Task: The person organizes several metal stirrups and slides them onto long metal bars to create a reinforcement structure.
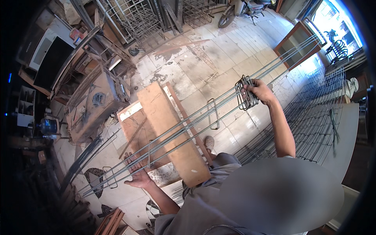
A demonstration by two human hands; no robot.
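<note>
Several long steel rods [178, 133] run diagonally from lower left to upper right, resting across a wooden plank [172, 137]. My right hand [260, 92] is closed on a bundle of rectangular wire stirrups [246, 94], which surrounds the rods. Further down the rods, single stirrups hang apart from each other: one near the middle [213, 113], one beside the plank [149, 154], and one toward the lower-left ends [109, 178]. Palm up with fingers stretched out, my left hand [137, 172] lies at the rods just left of the plank; whether it bears their weight I cannot tell.
Finished wire cages [290, 121] lie along the right side. A cluttered wooden bench [96, 105] stands at left, with loose bars [84, 158] below it. A glazed wooden frame [297, 45] is by the rods' far ends; a motorcycle [239, 11] stands at the back.
</note>
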